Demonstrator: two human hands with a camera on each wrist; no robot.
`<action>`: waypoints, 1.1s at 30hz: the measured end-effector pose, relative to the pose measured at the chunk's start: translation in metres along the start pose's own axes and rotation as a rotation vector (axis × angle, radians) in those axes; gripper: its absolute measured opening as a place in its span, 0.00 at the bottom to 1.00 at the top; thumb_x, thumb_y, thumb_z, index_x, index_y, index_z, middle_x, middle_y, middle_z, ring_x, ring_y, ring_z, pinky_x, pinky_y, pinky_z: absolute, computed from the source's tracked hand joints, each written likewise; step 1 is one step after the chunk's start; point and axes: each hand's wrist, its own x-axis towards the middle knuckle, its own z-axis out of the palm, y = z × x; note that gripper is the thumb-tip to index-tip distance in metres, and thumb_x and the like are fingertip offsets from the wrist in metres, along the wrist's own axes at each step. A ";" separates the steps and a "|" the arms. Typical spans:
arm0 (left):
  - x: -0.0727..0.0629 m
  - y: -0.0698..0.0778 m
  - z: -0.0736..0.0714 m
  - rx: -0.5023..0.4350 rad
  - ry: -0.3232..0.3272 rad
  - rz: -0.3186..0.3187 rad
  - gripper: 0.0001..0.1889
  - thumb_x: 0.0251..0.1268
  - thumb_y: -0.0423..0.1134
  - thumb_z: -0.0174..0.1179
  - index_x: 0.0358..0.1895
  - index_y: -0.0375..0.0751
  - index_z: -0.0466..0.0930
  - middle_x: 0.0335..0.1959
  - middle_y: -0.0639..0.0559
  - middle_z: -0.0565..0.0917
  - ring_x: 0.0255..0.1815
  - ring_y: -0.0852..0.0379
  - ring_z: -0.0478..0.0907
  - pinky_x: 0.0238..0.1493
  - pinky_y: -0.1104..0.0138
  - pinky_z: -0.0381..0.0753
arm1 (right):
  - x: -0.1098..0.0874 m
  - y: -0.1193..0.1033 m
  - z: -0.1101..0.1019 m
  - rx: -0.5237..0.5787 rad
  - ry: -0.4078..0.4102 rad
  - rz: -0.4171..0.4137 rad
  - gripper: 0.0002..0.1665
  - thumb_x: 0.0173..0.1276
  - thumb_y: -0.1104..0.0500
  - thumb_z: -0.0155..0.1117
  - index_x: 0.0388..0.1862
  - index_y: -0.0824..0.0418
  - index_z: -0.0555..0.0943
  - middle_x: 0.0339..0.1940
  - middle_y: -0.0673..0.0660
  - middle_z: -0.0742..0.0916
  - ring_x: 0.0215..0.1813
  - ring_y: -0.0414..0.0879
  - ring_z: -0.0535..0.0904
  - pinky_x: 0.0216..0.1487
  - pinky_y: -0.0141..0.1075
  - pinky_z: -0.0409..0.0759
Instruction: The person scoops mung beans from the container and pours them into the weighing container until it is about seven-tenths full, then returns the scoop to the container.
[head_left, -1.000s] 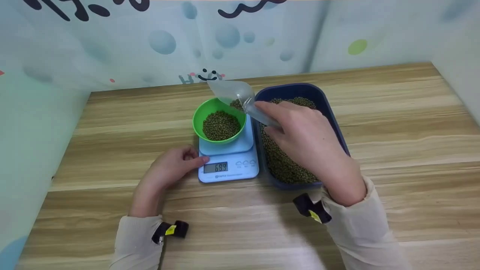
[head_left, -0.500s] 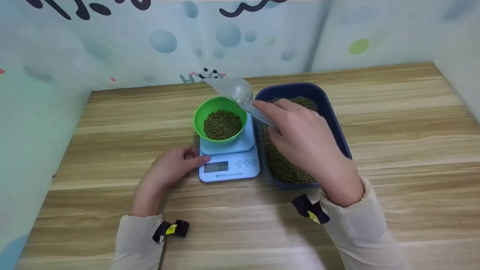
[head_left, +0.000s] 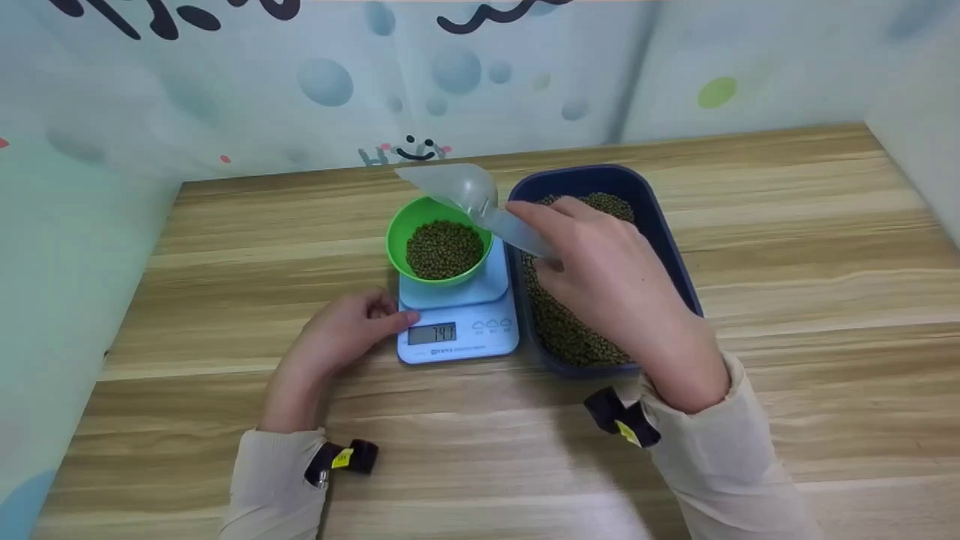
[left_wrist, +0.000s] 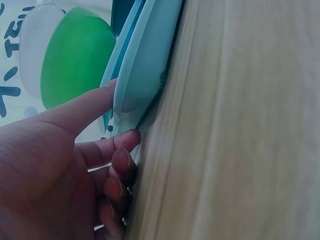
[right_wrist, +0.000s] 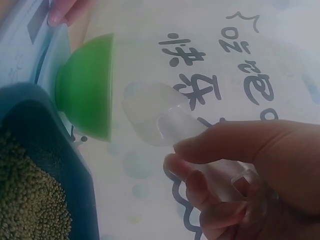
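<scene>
My right hand (head_left: pixel 611 266) grips the handle of a clear plastic scoop (head_left: pixel 450 182), tilted over the green bowl (head_left: pixel 399 241). In the right wrist view the scoop (right_wrist: pixel 152 112) looks empty beside the bowl's rim, thumb and fingers wrapped round its handle. Small olive-brown grains, like mung beans (head_left: pixel 444 251), lie in the bowl, which stands on a light blue kitchen scale (head_left: pixel 487 343) with a lit digital reading. My left hand (head_left: pixel 341 330) pinches the scale's left edge. In the left wrist view its thumb is on top, index fingertip low against the side, other fingers curled.
A dark blue bin (head_left: pixel 664 247) of the same grains stands close against the scale's right side, partly under my right hand. The wood-grain table (head_left: pixel 465 442) meets a printed wall covering (head_left: pixel 525 97) behind the bowl.
The scoop has tipped further over the bowl, and the grains seen in it a second ago no longer show. The scale's reading has risen. My left hand stays put.
</scene>
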 end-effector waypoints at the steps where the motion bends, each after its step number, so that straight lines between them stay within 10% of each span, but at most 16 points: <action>1: 0.000 0.000 0.000 -0.001 0.000 0.001 0.27 0.47 0.68 0.55 0.33 0.46 0.74 0.22 0.52 0.71 0.26 0.54 0.66 0.26 0.64 0.64 | 0.000 0.000 -0.001 0.004 0.000 0.006 0.30 0.54 0.67 0.60 0.57 0.52 0.72 0.42 0.52 0.80 0.38 0.45 0.74 0.37 0.42 0.73; 18: 0.001 0.001 0.000 -0.010 -0.012 -0.013 0.27 0.46 0.68 0.55 0.32 0.45 0.74 0.22 0.52 0.70 0.25 0.55 0.65 0.26 0.64 0.63 | -0.014 0.015 -0.028 0.072 0.088 0.137 0.18 0.58 0.43 0.60 0.46 0.46 0.76 0.30 0.42 0.80 0.26 0.39 0.72 0.28 0.35 0.68; 26: 0.002 0.000 0.000 0.010 -0.019 -0.020 0.29 0.46 0.70 0.54 0.34 0.46 0.73 0.23 0.51 0.70 0.27 0.54 0.66 0.26 0.64 0.64 | -0.031 0.021 -0.052 0.131 0.048 0.087 0.23 0.58 0.51 0.62 0.53 0.36 0.72 0.39 0.40 0.80 0.31 0.36 0.74 0.29 0.34 0.71; 33: 0.001 -0.001 -0.001 -0.002 -0.021 -0.014 0.29 0.46 0.69 0.54 0.34 0.45 0.73 0.24 0.51 0.71 0.27 0.54 0.66 0.26 0.64 0.64 | -0.048 0.014 -0.078 0.040 0.160 0.180 0.16 0.59 0.40 0.57 0.47 0.36 0.76 0.23 0.39 0.81 0.16 0.36 0.70 0.15 0.34 0.65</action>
